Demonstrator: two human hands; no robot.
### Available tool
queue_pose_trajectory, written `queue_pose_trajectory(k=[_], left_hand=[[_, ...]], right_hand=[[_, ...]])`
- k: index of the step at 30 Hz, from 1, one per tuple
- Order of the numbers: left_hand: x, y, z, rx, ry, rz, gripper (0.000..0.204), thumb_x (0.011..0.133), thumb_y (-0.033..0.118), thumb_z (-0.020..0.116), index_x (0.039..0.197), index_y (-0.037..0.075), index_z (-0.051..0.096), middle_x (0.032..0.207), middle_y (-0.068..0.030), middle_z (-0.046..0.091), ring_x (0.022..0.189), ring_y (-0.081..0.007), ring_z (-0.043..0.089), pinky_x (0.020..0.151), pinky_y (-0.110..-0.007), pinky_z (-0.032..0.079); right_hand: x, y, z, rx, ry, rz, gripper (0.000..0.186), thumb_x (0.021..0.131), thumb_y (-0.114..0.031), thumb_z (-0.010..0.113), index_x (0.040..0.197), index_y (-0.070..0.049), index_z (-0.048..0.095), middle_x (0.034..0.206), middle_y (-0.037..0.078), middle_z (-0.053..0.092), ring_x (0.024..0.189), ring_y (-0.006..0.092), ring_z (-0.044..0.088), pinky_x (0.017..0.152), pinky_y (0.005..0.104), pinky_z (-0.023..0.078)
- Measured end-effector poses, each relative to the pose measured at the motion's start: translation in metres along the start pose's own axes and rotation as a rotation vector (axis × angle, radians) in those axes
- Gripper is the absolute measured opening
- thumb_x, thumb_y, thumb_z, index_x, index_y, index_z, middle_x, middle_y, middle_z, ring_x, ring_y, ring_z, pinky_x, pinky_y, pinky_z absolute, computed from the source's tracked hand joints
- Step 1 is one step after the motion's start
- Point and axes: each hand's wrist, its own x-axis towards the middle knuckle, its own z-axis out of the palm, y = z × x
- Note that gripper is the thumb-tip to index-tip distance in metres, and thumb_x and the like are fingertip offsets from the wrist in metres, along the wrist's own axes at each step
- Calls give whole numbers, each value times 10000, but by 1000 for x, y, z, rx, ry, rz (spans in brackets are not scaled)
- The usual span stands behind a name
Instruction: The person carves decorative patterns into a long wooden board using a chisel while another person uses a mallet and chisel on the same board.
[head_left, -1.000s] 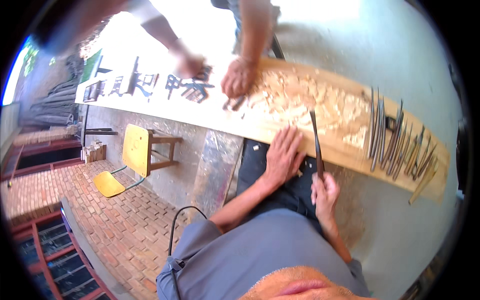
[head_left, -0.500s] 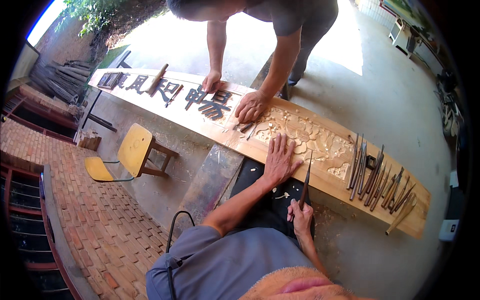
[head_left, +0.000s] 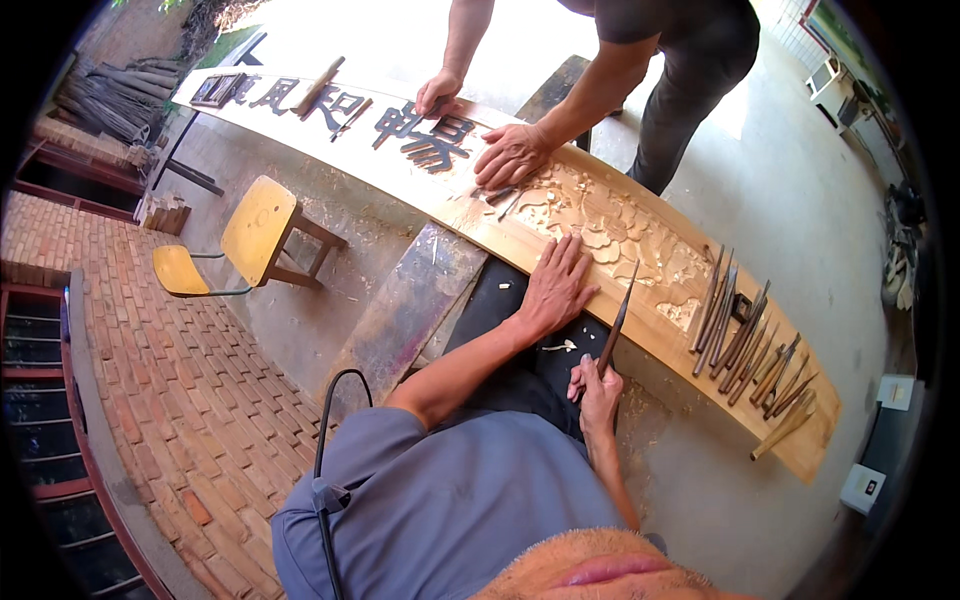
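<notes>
My left hand lies with fingers stretched out on the near edge of a long wooden board, beside a carved relief panel strewn with pale shavings. In front of my lap, my right hand is closed around the dark handle of a carving chisel. Its slim, tapering blade points up and away, the tip over the board's near edge. Across the board, a co-worker's one hand presses flat near the panel's left end. Their other hand bends over the dark raised characters.
Several carving tools lie side by side on the board's right end. More tools and a small dark box rest toward the far left. A yellow chair and a worn plank bench stand left. Brick paving runs alongside.
The whole view has shifted, so the board sits higher in it. The co-worker's upper body has moved up and right. My left hand still rests on the board; my right still holds the chisel.
</notes>
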Motion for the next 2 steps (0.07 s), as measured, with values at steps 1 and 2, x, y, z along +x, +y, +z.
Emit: queue_pose_trajectory(k=[1, 2], left_hand=[[-7, -1, 1, -41, 6, 22, 632, 1050, 418, 702, 1508, -7, 607, 1669, -279, 483, 1600, -452, 399, 1356, -559, 270], [-18, -4, 1, -67, -41, 59, 651, 1043, 436, 705, 1512, -5, 608, 1693, -262, 459, 1618, -442, 371, 1372, -553, 236]], right_hand=[[1, 0, -1, 15, 4, 6, 424, 1130, -331, 705, 816, -49, 663, 685, 27, 662, 525, 111, 630, 476, 259, 449], [-7, 5, 0, 21, 15, 23, 424, 1130, -331, 705, 816, -49, 663, 685, 27, 662, 525, 111, 630, 476, 259, 449]])
